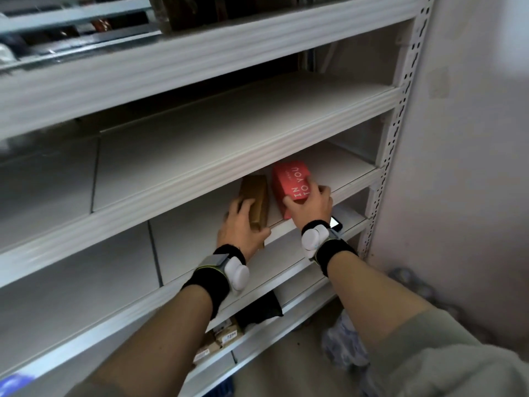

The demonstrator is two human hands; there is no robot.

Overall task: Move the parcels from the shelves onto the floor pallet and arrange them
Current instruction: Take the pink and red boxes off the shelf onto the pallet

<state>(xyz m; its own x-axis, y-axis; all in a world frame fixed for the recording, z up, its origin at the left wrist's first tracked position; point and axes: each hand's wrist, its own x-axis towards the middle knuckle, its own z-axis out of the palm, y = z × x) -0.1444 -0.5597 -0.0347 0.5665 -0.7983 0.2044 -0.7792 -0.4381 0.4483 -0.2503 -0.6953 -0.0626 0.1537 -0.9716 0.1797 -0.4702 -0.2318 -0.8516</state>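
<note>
- Parcels, two — both on the third white shelf (337, 179) down, near its front edge, lying side by side but apart.
- Left hand (243, 224) — fingers curled over the near end of the brown box (256, 196), thumb at its right side; a grip is judged to be set.
- Right hand (310, 206) — fingers wrapped round the near end of the red box (289, 179), lettered "IN TO YOU"; held from above and the side.
- Wrist bands (320, 242) — worn on both forearms, each carrying a white unit.
- Handling note — each box is best drawn straight out toward the body, kept level, so the upper shelf lip is cleared; a one-handed end grip may let the far end droop.
- Phone (335, 222) — lit screen, seen just past the right wrist on the shelf below; to be left undisturbed.
- Lower shelves — a black bag (257, 310) and labelled cartons (220, 339) are stored there.
- Floor pallet — not in view.
</note>
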